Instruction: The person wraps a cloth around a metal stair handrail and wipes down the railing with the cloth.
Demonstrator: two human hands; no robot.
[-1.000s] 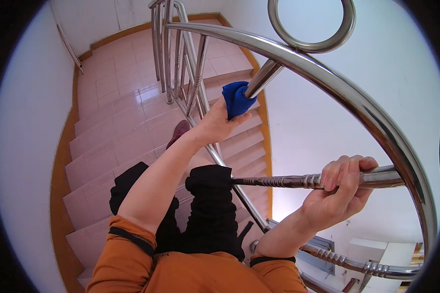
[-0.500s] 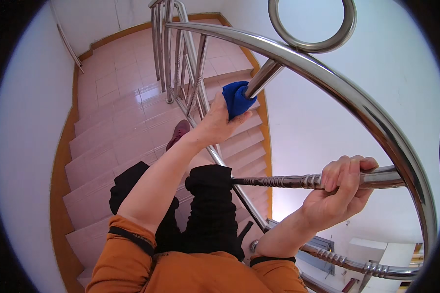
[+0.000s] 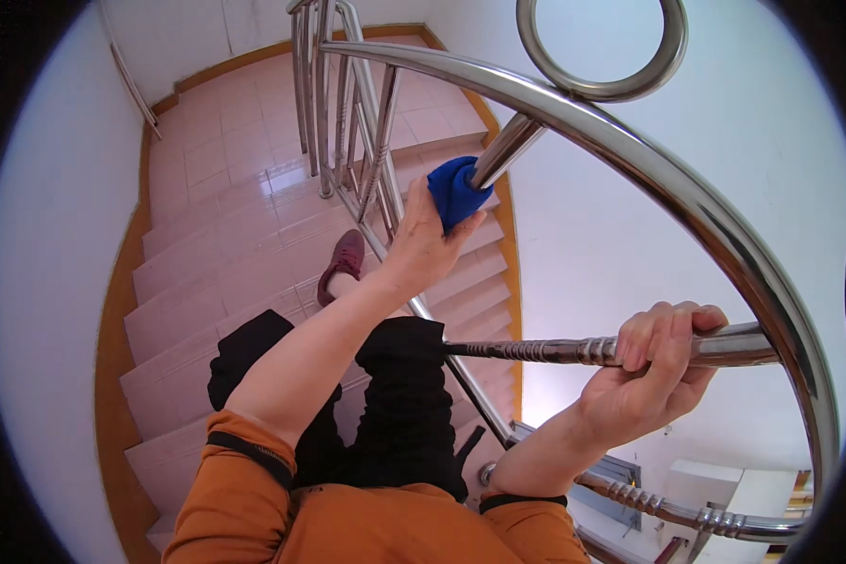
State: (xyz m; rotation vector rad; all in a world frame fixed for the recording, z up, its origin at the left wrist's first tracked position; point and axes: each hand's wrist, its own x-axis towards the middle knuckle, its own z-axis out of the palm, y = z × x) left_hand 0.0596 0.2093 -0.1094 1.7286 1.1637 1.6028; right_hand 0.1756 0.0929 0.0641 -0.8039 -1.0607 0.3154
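A blue cloth (image 3: pixel 457 191) is wrapped around one metal baluster (image 3: pixel 509 148) just below the curved handrail. My left hand (image 3: pixel 427 235) is closed on this cloth, pressing it round the post. Farther down the rail, my right hand (image 3: pixel 656 362) grips another baluster (image 3: pixel 545 351), with the fingers curled over its smooth upper part. Ringed grooves show on that post beside my right hand. Both posts join the shiny curved handrail (image 3: pixel 714 221) above them.
Pink tiled stairs (image 3: pixel 216 282) run down to a landing (image 3: pixel 226 122). A metal ring (image 3: pixel 672 56) stands on the handrail. Another grooved post (image 3: pixel 667 505) crosses at the lower right. My shoe (image 3: pixel 346 258) rests on a step beside the railing's lower bar (image 3: pixel 479 399).
My left forearm has shifted very slightly while the cloth stays at about the same spot on the post. More of my shoe shows. My right hand holds its place.
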